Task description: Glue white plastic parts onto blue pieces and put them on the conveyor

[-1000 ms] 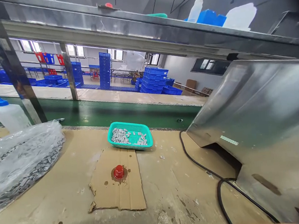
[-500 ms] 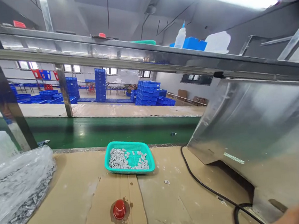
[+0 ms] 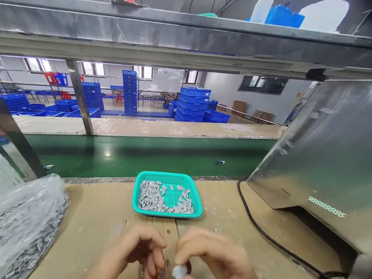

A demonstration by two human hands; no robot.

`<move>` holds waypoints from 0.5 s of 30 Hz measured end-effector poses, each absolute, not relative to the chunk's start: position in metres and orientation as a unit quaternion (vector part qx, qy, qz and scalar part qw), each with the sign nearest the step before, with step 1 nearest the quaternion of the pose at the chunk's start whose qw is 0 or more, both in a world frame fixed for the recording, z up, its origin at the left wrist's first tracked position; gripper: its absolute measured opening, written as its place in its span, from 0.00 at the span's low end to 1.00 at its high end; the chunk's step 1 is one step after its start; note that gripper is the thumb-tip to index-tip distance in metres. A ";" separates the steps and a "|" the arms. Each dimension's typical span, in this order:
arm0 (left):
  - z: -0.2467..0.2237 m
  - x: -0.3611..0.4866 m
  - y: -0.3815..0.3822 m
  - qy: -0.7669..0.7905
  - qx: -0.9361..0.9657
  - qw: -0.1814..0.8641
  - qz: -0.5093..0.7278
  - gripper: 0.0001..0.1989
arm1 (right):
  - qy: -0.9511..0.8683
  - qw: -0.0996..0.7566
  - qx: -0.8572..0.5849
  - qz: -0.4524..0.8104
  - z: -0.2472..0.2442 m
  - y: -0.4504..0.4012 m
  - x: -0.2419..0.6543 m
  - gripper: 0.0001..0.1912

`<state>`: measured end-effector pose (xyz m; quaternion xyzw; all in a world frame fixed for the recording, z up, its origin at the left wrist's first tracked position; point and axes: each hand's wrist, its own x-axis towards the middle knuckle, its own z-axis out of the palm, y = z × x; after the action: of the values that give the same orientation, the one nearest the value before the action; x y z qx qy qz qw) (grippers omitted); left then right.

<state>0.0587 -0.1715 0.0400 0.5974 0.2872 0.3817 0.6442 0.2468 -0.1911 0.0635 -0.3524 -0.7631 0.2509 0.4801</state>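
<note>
Lighting is bright and even, with daylight entering through the far windows (image 3: 88, 67) of the hall. The green conveyor belt (image 3: 141, 154) carries soft sheen; the brushed steel overhead shelf (image 3: 177, 36) and the slanted steel machine housing (image 3: 337, 152) show dull, smeared reflections. Shadows are faint. Straight edges bow towards the frame borders, and the right corner darkens. Both hands, the left hand (image 3: 136, 256) and the right hand (image 3: 212, 261), are slightly blurred at close range.

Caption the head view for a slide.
Both hands pinch a small grey part before a teal basket.
</note>
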 end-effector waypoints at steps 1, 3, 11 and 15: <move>0.040 0.065 -0.164 0.289 0.613 0.635 0.371 0.11 | -0.765 0.475 -0.357 0.248 0.055 -0.188 0.243 0.12; 0.035 0.076 -0.151 0.295 0.626 0.636 0.342 0.08 | -0.780 0.469 -0.362 0.202 0.038 -0.182 0.238 0.15; 0.004 0.078 -0.137 0.326 0.504 0.743 0.296 0.14 | -0.828 0.415 -0.366 0.093 0.026 -0.186 0.247 0.17; 0.002 0.075 -0.141 0.325 0.457 0.769 0.306 0.15 | -0.828 0.414 -0.365 0.096 0.022 -0.186 0.242 0.15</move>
<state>0.0752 -0.1412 0.0021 0.4570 0.3254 0.3062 0.7691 0.2417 -0.1861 0.0221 -0.3649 -0.8285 0.0963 0.4138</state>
